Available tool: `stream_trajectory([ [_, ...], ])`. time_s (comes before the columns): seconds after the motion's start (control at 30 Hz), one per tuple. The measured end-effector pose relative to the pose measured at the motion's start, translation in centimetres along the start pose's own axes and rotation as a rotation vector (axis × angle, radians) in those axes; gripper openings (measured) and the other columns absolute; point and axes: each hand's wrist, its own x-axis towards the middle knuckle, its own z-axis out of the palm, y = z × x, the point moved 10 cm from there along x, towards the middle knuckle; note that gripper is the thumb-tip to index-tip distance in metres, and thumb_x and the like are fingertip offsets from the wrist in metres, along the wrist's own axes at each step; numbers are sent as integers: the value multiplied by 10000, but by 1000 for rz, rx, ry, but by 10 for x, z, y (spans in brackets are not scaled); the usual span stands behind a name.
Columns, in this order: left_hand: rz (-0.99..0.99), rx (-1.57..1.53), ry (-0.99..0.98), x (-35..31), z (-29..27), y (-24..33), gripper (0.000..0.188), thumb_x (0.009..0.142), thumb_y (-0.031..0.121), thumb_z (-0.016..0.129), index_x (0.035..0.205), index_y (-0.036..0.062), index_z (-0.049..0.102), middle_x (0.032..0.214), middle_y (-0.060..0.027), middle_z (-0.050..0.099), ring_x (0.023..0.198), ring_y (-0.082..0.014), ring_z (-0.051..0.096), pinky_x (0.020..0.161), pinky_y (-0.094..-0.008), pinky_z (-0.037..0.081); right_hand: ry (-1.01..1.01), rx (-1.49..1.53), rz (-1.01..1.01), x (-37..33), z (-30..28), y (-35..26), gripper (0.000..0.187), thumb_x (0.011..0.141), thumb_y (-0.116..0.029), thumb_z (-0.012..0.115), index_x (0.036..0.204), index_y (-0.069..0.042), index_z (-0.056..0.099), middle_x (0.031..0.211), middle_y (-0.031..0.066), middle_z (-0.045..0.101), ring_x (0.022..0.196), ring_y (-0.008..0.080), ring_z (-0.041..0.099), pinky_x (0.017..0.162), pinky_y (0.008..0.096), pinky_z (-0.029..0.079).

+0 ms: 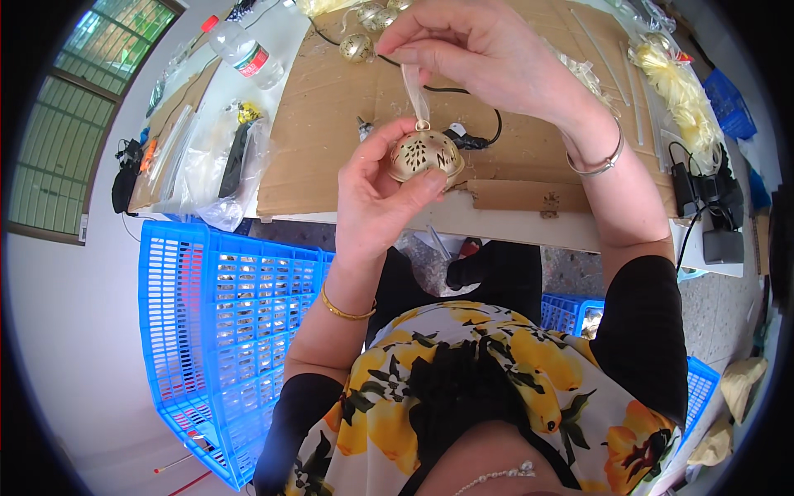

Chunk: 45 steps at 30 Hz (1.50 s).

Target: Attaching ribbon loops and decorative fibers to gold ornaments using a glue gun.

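Over the near edge of the tabletop (529,223), the left hand (372,183) encloses a round gold pierced-metal ornament (426,155), its pale fabric ribbon (416,95) extending lengthwise toward the far edge into the right hand's (490,62) pinched grip.

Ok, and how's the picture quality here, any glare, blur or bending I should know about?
Head view: strong fisheye distortion, black corners, the blue crate looking stretched; head view: bright daylight at the window, glints on the clear plastic bag; head view: a faint bluish haze over the left sleeve; head view: the gold ornament sharp enough to show its cut-outs.
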Motion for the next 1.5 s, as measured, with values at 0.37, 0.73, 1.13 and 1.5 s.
stream_trajectory([
  [0.37, 94, -24, -88, -4, 0, 9, 644, 628, -51, 730, 1197, -49, 428, 1032, -92, 560, 943, -151, 561, 837, -277, 465, -68, 418, 202, 0, 19, 40, 149, 845, -9, 523, 969, 2, 606, 803, 17, 605, 707, 74, 529, 633, 200, 432],
  [0.73, -34, -54, -37, -5, -10, -1, 568, 664, -36, 714, 1170, -81, 458, 1014, -126, 586, 904, -167, 582, 787, -286, 495, -38, 567, 332, -3, 20, 53, 138, 841, -16, 552, 965, -8, 612, 753, -2, 593, 645, 35, 499, 562, 165, 389],
  [1.13, 432, 236, -215, -7, 6, 50, 646, 533, -28, 776, 1133, -25, 535, 1297, -148, 374, 1096, -227, 504, 920, -337, 432, -143, 753, 418, -18, 78, 77, 156, 839, -81, 567, 978, -30, 615, 846, 8, 622, 717, 57, 553, 636, 198, 437],
  [1.5, 360, -119, 80, -12, -102, 60, 528, 692, -61, 637, 1195, 22, 502, 1198, -190, 515, 1055, -272, 545, 885, -392, 466, -505, -240, 104, -24, 70, 69, 423, 728, -228, 669, 1081, -14, 573, 1059, 81, 575, 950, 214, 557, 832, 307, 445],
])
